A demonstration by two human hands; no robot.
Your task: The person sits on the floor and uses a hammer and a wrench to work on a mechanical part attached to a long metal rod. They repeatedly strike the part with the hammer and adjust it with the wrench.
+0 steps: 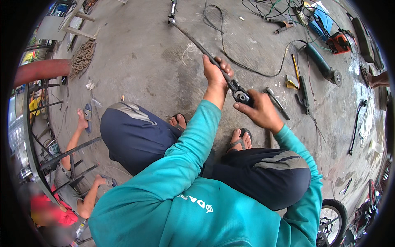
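Observation:
A long dark metal shaft [193, 40] slants across the floor in front of me, with a universal joint at its far end. My left hand [217, 74] is closed round the shaft a little above its near end. At that near end is a universal joint [242, 97] with a round bearing seat facing up. My right hand [263, 111] grips this joint, thumb on the near side; its other fingers are partly hidden behind. A ratchet-like metal tool [277, 103] lies on the concrete just beyond my right hand.
To the right lie a teal angle grinder [321, 61], an electrode holder [284, 26], tangled cables and an orange machine [340, 42]. Another shaft [357, 127] lies farther right. A chain [83, 57], a red pipe [43, 72] and a metal frame [33, 148] are left. Other people sit nearby.

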